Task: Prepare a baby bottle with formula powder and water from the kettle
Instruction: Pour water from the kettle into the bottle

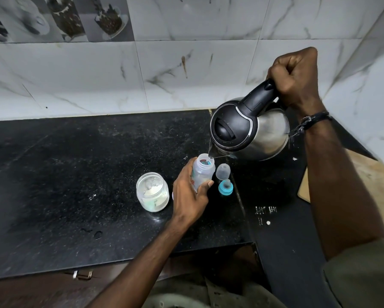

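My left hand (pixel 190 196) grips a clear baby bottle (pixel 203 171) standing open on the black counter (pixel 75 174). A steel kettle (pixel 251 132) with a black lid hangs tilted above it, its spout right over the bottle's mouth. My right hand (pixel 295 78) grips the kettle's black handle from above. A thin trickle seems to run from the spout into the bottle. Just right of the bottle lie its clear cap (pixel 223 171) and the blue-ringed teat (pixel 226 187). A glass jar (pixel 152 192) with white formula powder stands open left of my left hand.
White marble tiles (pixel 164 63) back the counter and the right side. A wooden board (pixel 364 174) lies at the right, partly behind my right forearm. White powder specks and chalk marks (pixel 265 211) dot the counter. A drawer handle (pixel 82 274) shows below the front edge.
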A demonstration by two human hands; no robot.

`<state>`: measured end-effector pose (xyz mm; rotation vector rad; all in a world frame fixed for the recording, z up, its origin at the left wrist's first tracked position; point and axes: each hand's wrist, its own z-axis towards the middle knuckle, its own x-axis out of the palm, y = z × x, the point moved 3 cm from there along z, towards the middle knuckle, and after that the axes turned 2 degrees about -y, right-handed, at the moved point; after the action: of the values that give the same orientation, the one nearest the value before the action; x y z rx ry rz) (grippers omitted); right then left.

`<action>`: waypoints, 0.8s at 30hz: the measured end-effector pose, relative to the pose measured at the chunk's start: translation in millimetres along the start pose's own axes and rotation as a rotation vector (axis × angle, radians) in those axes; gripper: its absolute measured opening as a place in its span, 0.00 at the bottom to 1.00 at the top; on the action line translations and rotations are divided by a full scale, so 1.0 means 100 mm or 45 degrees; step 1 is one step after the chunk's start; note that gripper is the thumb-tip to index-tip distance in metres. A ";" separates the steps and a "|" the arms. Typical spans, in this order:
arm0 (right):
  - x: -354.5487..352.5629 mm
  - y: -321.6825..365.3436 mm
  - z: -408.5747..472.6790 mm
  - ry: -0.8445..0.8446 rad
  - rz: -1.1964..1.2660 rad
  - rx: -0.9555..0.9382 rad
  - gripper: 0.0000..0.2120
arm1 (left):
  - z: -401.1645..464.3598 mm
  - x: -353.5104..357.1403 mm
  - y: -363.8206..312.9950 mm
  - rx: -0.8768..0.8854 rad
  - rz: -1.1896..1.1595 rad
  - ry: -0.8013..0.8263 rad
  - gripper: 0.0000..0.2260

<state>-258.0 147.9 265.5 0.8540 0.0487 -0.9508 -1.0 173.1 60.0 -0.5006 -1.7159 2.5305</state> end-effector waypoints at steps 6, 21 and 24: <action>-0.01 0.00 -0.01 0.007 -0.012 0.004 0.18 | -0.02 0.00 -0.02 -0.021 0.005 0.014 0.27; -0.03 0.00 -0.04 0.013 -0.011 0.010 0.17 | -0.07 0.01 -0.03 -0.048 0.010 0.004 0.28; -0.04 0.00 -0.04 0.009 -0.011 0.014 0.17 | -0.07 0.01 -0.03 -0.055 0.007 0.005 0.28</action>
<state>-259.0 153.2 264.0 0.8674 0.0534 -0.9574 -0.3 180.4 59.8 -0.5126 -1.7734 2.4995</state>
